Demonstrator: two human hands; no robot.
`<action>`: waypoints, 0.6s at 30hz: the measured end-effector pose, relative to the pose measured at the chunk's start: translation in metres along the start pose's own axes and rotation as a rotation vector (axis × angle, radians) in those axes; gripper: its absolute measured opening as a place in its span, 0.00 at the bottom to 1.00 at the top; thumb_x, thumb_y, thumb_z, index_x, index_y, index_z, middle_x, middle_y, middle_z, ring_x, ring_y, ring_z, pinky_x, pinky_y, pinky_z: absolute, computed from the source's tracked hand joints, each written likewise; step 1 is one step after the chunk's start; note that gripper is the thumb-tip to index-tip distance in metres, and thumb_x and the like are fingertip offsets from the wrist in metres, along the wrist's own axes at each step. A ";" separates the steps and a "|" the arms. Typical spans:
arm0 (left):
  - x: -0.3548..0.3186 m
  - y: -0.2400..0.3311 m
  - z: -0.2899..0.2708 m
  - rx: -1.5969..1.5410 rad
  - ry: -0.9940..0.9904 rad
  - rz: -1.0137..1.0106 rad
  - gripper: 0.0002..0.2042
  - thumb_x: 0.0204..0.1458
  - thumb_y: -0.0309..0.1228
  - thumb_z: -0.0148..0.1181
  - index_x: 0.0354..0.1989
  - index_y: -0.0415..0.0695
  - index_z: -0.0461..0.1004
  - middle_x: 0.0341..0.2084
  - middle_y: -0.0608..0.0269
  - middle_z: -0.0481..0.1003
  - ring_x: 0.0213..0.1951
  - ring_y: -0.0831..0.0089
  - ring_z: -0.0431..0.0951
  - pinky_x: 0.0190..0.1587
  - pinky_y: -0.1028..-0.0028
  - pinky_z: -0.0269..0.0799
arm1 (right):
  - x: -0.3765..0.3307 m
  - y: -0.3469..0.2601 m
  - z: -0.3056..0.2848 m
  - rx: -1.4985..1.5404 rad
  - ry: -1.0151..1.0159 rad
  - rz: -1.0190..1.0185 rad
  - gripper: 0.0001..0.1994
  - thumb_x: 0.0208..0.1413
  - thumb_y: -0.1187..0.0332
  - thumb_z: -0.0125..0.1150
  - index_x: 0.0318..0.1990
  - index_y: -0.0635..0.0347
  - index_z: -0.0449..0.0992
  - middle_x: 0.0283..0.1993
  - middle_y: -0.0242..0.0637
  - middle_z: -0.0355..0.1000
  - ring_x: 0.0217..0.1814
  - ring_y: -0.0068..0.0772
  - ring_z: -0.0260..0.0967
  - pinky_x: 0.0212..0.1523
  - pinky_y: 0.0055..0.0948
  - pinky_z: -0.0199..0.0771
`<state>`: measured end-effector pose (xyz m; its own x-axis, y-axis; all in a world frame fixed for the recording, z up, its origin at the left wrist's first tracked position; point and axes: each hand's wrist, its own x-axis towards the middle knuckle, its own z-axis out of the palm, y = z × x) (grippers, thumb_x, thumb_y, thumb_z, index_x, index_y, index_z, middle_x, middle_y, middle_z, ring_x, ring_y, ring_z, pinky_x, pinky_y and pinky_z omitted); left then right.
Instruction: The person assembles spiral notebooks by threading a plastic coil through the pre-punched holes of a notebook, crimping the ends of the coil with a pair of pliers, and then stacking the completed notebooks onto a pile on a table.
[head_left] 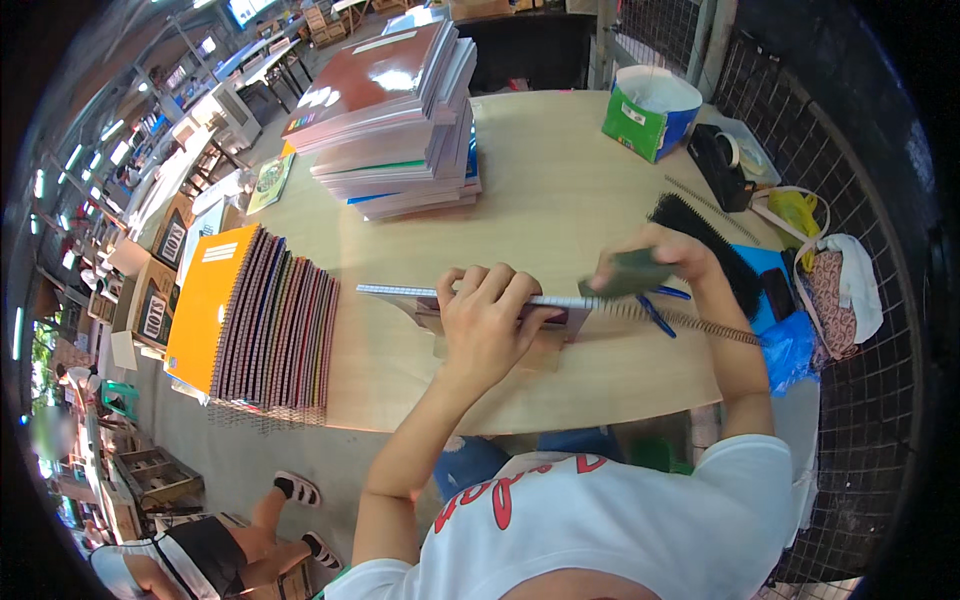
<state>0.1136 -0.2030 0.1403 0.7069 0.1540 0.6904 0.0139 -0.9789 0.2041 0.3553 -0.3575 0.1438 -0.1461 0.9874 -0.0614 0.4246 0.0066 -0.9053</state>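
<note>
My left hand (487, 322) presses down on a thin notebook (470, 300) held on edge over the wooden table (560, 200), fingers curled over its top edge. My right hand (668, 256) grips a dark green block-shaped tool (622, 275) at the notebook's right end. A metal spiral wire (690, 322) sticks out to the right from the notebook's spine. Two blue pens (660, 312) lie just beyond the hands.
A row of spiral notebooks with an orange cover (250, 320) lies at the table's left. A tall stack of notebooks (395, 120) stands behind. A green and blue box (650, 110), a tape dispenser (722, 160), black binding combs (705, 240) and bags (830, 290) sit right. A seated person (210, 545) is lower left.
</note>
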 end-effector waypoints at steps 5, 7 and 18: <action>0.000 -0.006 0.001 -0.044 -0.094 -0.001 0.14 0.36 0.37 0.74 0.29 0.51 0.74 0.28 0.70 0.72 0.35 0.65 0.71 0.45 0.62 0.57 | -0.028 -0.023 -0.014 -0.072 0.455 0.055 0.27 0.55 0.49 0.56 0.46 0.70 0.81 0.35 0.39 0.74 0.39 0.33 0.71 0.47 0.31 0.68; 0.004 -0.007 0.001 -0.048 -0.053 0.045 0.15 0.36 0.36 0.74 0.30 0.51 0.74 0.29 0.70 0.73 0.35 0.64 0.72 0.44 0.62 0.57 | -0.025 -0.042 -0.009 -0.013 0.308 -0.120 0.23 0.58 0.55 0.55 0.49 0.66 0.80 0.38 0.39 0.75 0.42 0.32 0.69 0.49 0.30 0.67; -0.001 0.002 0.003 0.021 0.008 0.095 0.12 0.42 0.41 0.72 0.33 0.53 0.77 0.32 0.71 0.74 0.39 0.67 0.72 0.48 0.61 0.55 | -0.021 -0.001 0.047 0.101 0.159 -0.376 0.48 0.55 0.31 0.47 0.62 0.76 0.66 0.62 0.45 0.64 0.69 0.38 0.56 0.69 0.35 0.49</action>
<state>0.1151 -0.2055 0.1380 0.7000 0.0616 0.7114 -0.0375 -0.9917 0.1228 0.3163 -0.3857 0.1267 -0.1309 0.9312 0.3403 0.2770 0.3639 -0.8893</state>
